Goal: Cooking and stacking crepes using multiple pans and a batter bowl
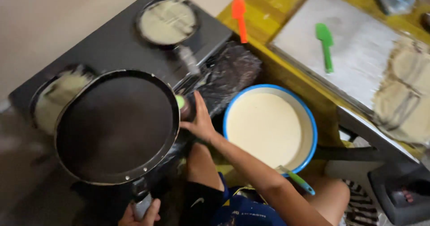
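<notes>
our left hand (pixel 141 215) grips the handle of the empty black pan (pixel 116 125). our right hand (pixel 197 118) closes round a small green-topped bottle (pixel 182 105) beside the batter bowl (pixel 313 132).

A black flat cooktop (pixel 112 47) fills the upper left of the frame, and a small round black pan of pale batter (pixel 167 21) sits on it near its upper edge. To its right, a yellow wooden surface (pixel 286 74) carries an orange plastic spatula (pixel 240 18), a white rectangular board (pixel 354 47) and a blue-rimmed white round bowl of cream batter (pixel 270 127).
</notes>
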